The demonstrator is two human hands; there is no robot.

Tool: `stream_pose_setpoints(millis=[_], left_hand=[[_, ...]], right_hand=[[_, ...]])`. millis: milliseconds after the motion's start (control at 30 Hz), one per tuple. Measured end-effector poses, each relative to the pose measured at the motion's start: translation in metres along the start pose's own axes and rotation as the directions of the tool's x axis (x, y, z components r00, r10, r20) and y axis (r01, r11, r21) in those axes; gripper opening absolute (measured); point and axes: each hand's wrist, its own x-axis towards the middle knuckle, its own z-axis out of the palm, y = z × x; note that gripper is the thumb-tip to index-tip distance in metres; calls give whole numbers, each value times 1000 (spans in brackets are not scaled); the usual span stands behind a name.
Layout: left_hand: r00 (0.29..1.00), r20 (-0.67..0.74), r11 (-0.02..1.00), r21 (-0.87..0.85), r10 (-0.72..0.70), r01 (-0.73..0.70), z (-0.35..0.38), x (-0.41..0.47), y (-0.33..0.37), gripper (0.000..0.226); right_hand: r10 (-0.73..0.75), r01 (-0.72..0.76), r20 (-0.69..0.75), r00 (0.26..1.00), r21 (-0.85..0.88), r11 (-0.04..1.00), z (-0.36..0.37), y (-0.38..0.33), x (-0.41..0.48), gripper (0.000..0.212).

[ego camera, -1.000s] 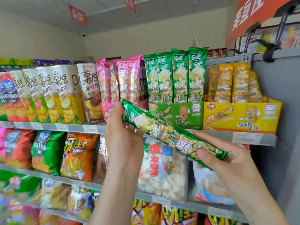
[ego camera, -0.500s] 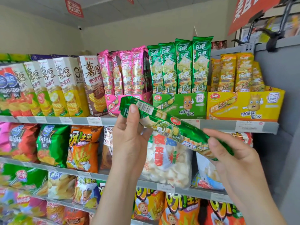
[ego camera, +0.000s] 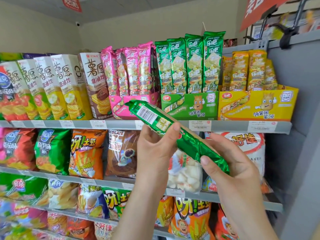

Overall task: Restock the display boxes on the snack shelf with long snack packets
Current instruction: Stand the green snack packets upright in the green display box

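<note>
A long green snack packet (ego camera: pixel 188 142) lies slanted in front of the shelf, barcode side up. My left hand (ego camera: pixel 154 151) grips its upper half with fingers curled round it. My right hand (ego camera: pixel 232 163) holds its lower end, thumb on top. Above, on the top shelf, stand three display boxes: pink (ego camera: pixel 121 108), green (ego camera: pixel 190 105) and yellow (ego camera: pixel 256 105). Each holds upright long packets of its own colour. The green box carries a front row of several green packets (ego camera: pixel 188 64).
Tall chip cartons (ego camera: pixel 57 87) fill the top shelf to the left of the pink box. Lower shelves hold bagged chips (ego camera: pixel 86 153) and a white puffed-snack bag (ego camera: pixel 185 174). A grey side panel (ego camera: pixel 294 135) closes the shelf on the right. Price tags run along the shelf edge (ego camera: pixel 225 126).
Both hands have lowered the green packet and turned it, so the barcode side now faces up. The view has shifted up and nearer the shelf.
</note>
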Motion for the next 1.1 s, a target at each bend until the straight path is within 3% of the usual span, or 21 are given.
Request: stream_pose_setpoints(millis=[167,233,300,367,467,600,767,867,933,1000,1100], left_hand=[[998,28,999,12,-50,50,-5,-6,-2,47],[999,18,999,18,-45,45,-10,-3,0,41],[999,24,999,-10,-32,32,-13,-1,1,28],[999,45,998,-58,-31,34,-16,1,3,25],[993,82,990,-109,-81,90,-20,0,4,29],[981,114,970,-170,-157,175,-22,-6,-2,36],[973,140,970,-133,-183,201,-23,-12,-11,39],[979,124,986,65,-162,155,-21,-20,-19,37],[984,122,985,131,-131,115,-20,-23,-21,27],[981,154,981,170,-118,91,-22,-23,-23,30],[972,186,986,110,-143,124,-25,-20,-23,26]], right_hand=[[4,-5,-15,1000,-70,998,7,-4,-9,41],[36,-29,49,998,-139,990,7,-9,-10,38],[170,-148,170,971,-133,980,5,-12,-10,48],[355,-379,309,882,19,925,1,-15,-10,64],[416,-530,427,803,191,826,1,-17,-10,66],[367,-429,306,878,167,887,10,-15,-15,66],[215,-198,145,966,-124,972,17,-5,-29,43],[5,8,27,1000,-486,874,20,2,-35,52],[-135,152,74,988,-627,764,23,6,-39,47],[-131,166,102,986,-634,755,21,8,-42,43],[80,11,179,981,-455,890,11,5,-42,37]])
